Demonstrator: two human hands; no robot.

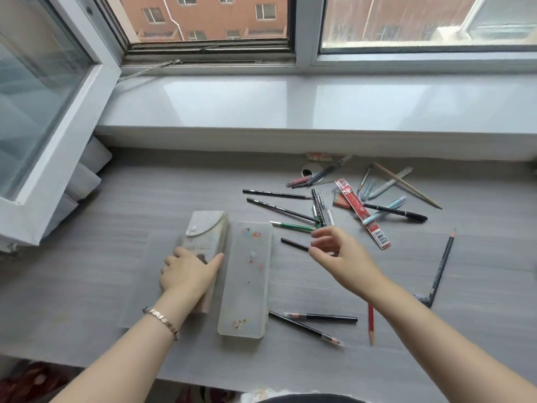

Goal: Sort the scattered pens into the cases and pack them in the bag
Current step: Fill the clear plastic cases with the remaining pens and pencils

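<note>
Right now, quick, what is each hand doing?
Left hand: grips the flap pencil case.
Right hand: open over a black pencil, holding nothing.

Grey table (479, 271) with cases (247, 271), scattered pens (279, 209)

On desk (87, 286), in front of windowsill (203, 106): flap case (205, 228) centre-L, flat case (247, 286) just R of it, side by side, both running front-to-back. L hand (186, 274) holds flap case's near half. R of flat case lies one pencil (293, 244), R hand (334, 254) over its R end; contact unclear. Behind that, twd sill, pile of pens (319, 205) w/ refill packet (361, 213) at its R. Two pencils (328, 317) overlap by flat case's near R corner. Lone pencil (443, 263) far R, well apart.
</note>
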